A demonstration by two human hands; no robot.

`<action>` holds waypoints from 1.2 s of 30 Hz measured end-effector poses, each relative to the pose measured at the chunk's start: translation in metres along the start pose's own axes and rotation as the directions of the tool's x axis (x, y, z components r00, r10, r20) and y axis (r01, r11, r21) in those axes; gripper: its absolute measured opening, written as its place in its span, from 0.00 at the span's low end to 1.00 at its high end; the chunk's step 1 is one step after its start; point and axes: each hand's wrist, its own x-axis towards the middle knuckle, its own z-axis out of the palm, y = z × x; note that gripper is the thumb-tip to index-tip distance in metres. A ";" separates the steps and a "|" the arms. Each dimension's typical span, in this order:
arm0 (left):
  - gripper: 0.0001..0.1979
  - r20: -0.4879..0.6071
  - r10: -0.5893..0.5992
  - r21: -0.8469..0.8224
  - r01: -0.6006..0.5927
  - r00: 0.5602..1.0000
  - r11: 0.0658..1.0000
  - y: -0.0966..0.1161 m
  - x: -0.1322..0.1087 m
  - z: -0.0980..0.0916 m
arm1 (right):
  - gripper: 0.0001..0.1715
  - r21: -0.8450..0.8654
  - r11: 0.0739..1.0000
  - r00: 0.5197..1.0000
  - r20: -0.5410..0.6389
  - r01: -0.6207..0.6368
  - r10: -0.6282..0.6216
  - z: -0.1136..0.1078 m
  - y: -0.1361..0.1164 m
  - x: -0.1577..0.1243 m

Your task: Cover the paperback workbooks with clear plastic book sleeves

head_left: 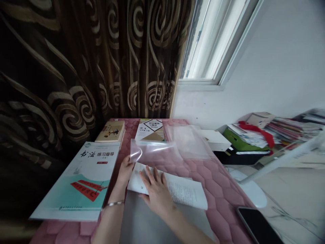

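Observation:
A paperback book [188, 189] lies turned open in front of me, its printed page up and its grey-looking lower part toward me. My right hand [156, 188] rests flat on the page with the fingers spread. My left hand [126, 167] is closed at the book's upper left corner, pinching the edge of a clear plastic book cover [154, 151]. That film stands up past the book's far edge and catches the light. More clear plastic covers [190, 142] lie flat behind it to the right.
To the left lies a calligraphy workbook [93, 179], with a tan book [110, 131] behind it. A white workbook [151, 130] lies at the back. A phone [257, 223] is at the right front, a white box [217, 139] past the pink quilted cover [218, 189], and a paper pile [286, 128] further right.

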 end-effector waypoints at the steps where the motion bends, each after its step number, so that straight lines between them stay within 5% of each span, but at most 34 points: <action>1: 0.20 0.025 -0.004 -0.028 0.004 1.000 1.000 0.000 -0.006 -0.001 | 0.46 -0.004 1.000 1.000 -0.001 0.005 -0.005 0.002 -0.002 -0.002; 7: 0.26 0.086 -0.092 -0.197 0.107 0.992 0.974 0.004 -0.020 -0.003 | 0.44 -0.027 0.999 0.999 -0.021 0.023 -0.024 0.007 -0.006 -0.003; 19: 0.31 0.106 -0.129 -0.285 0.154 0.986 0.946 0.004 -0.023 -0.004 | 0.38 -0.025 0.998 0.998 -0.033 0.049 -0.050 0.008 -0.008 -0.005; 30: 0.18 -0.043 0.009 0.019 -0.008 0.999 1.000 -0.020 -0.013 -0.002 | 0.36 -0.030 0.999 1.000 -0.013 0.021 -0.022 0.011 -0.016 -0.008; 36: 0.15 -0.084 -0.001 0.154 0.014 0.996 0.988 -0.028 -0.008 -0.006 | 0.35 -0.025 1.000 1.000 -0.014 0.016 -0.017 0.011 -0.014 -0.007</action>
